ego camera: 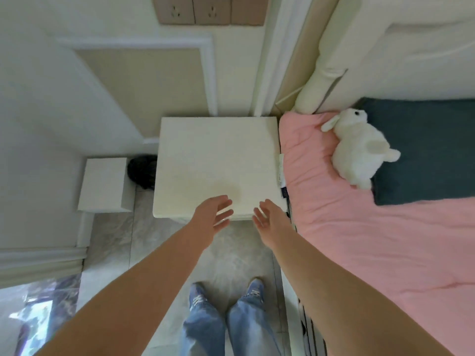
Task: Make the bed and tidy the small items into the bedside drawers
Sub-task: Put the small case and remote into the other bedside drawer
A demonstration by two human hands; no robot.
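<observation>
Over the nightstand (218,160) edge, both hands' fingers (223,210) spread, empty.

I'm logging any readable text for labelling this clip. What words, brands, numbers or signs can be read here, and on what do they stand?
None can be read.
White tag at the edge of the pink quilt, beside the bedside table: print too small and blurred.
Shoes: light marks on top, too blurred to read.
Wall sockets: no lettering visible.
</observation>
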